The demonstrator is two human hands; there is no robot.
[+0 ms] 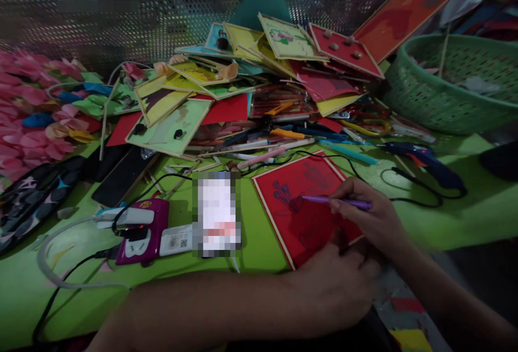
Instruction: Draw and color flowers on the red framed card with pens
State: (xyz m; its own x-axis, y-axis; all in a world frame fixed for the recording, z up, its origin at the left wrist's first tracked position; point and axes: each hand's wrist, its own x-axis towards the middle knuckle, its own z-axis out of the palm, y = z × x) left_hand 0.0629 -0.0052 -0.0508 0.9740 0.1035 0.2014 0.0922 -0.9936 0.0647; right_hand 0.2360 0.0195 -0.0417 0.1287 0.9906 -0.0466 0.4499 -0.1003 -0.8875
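A red card edged with thin wooden strips lies tilted on the green table, with dark flower outlines drawn on it. In my right hand is a purple pen, gripped between thumb and fingers. Its tip meets the card beside the left flower drawing, or hovers just over it. My left hand is curled at the card's lower right corner and appears to hold its edge. The forearm reaches across the table's front, and part of the left fingers is hidden.
A phone and a magenta power socket with cables sit to the left. Behind are piled framed cards, pens and scissors. A blue glue gun and green basket stand right; pink paper flowers lie far left.
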